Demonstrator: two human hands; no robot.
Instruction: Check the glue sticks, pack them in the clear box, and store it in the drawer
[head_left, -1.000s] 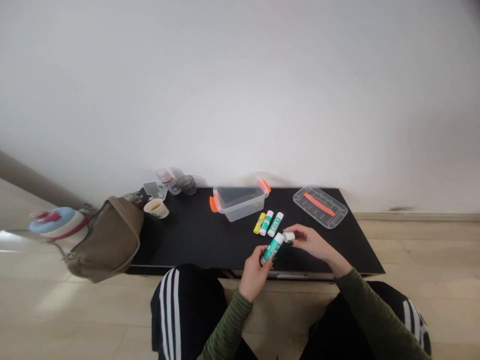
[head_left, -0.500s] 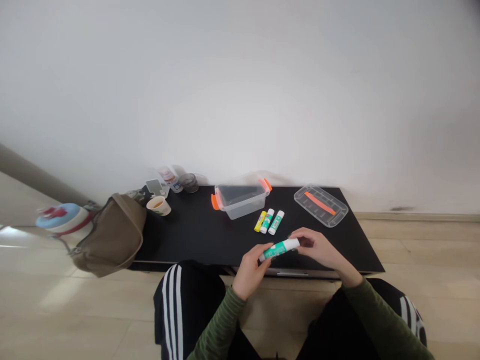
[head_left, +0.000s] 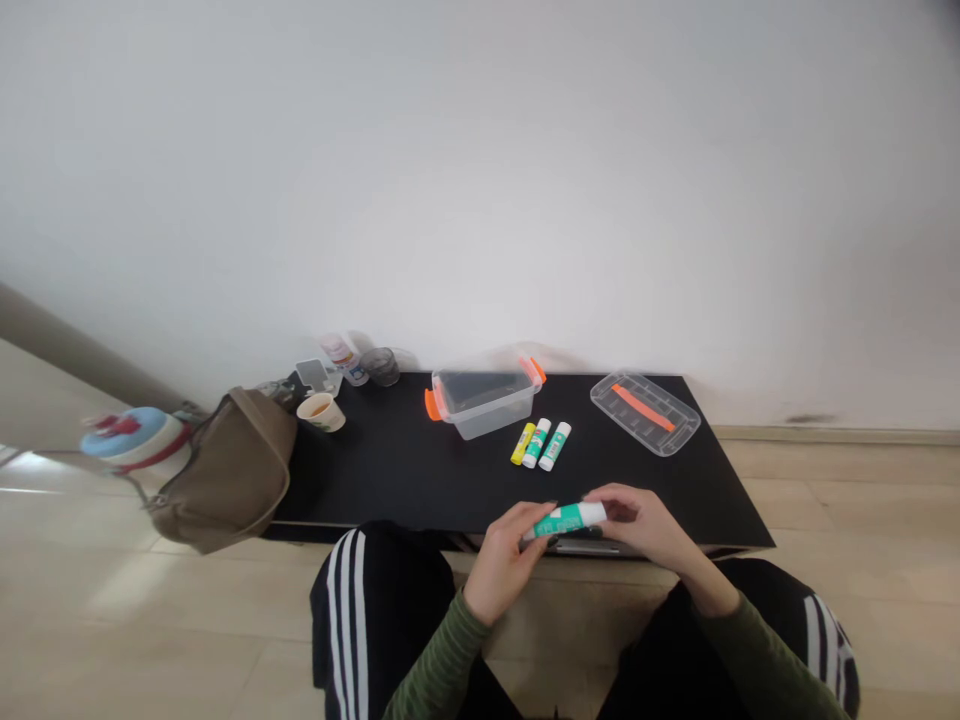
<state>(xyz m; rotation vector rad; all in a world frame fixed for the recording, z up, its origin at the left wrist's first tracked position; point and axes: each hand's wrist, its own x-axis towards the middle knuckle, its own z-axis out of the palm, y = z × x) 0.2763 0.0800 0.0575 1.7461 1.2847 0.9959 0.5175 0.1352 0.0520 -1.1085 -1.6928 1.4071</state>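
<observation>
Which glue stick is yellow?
The leftmost glue stick in the row on the black table; the middle stick, right stick and held stick are green and white.

This looks like a room in a home, though an office is possible: a low black table (head_left: 390, 470) stands against a plain white wall (head_left: 480, 200) on pale wood-look flooring (head_left: 840, 510), a brown handbag (head_left: 221, 480) and paper cup (head_left: 322, 413) at left.

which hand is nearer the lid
Right. The right hand is on the near side of the lid, almost straight below it in view; the left hand is farther away, lower and off to its left.
</observation>
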